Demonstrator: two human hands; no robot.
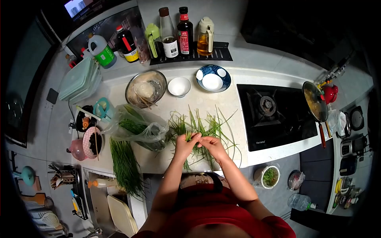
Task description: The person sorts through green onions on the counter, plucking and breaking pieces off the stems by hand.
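Both my hands meet over loose green chives spread on the pale countertop. My left hand is closed around a few chive stems, whose pale ends show by the thumb. Fingertips of my right hand are pinched together against the left thumb, at the same stems; how much they grip is too small to make out. A clear plastic bag with more chives inside lies left of my hands. Further left, a thick bunch of long chives hangs over the counter's front edge.
Behind stand a metal bowl with chopsticks, a white bowl and a blue-patterned bowl. To the right is a gas stove and a lidded pan. A bin with green scraps stands on the floor.
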